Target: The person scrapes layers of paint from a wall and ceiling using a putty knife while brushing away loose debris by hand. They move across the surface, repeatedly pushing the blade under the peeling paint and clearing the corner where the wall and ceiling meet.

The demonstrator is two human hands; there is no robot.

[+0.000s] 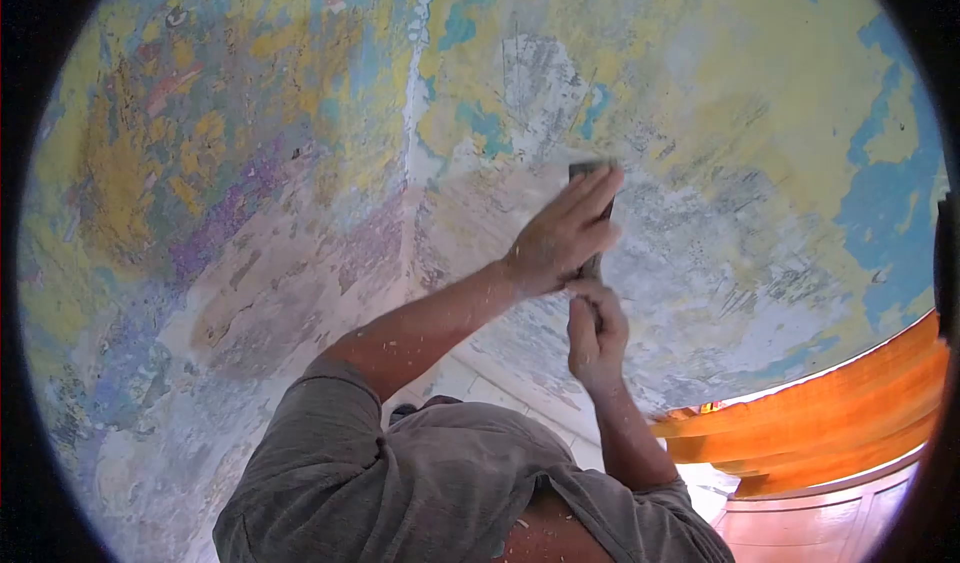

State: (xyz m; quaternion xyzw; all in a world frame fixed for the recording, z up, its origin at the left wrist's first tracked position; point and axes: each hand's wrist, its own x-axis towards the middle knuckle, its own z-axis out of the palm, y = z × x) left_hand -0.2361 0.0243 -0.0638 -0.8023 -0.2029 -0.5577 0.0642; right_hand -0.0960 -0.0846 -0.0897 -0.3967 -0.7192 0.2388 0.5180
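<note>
Left hand (562, 237): fingers laid over tool (592, 266), full closure cannot be told | Right hand (600, 337): closed around tool's lower end | Tool: at patchy wall (690, 233), right of corner | Technique: keep both hands aligned, pressure even, edge low | Lower right: orange curtain (830, 413)

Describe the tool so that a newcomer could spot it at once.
Find the patchy wall, then the two hands over its pale area, right of the whitish corner line. The tool is the slim, dark strip running from the right hand up beneath the left hand's fingers. Unlike the flat paint patches nearby, it is held.
</note>
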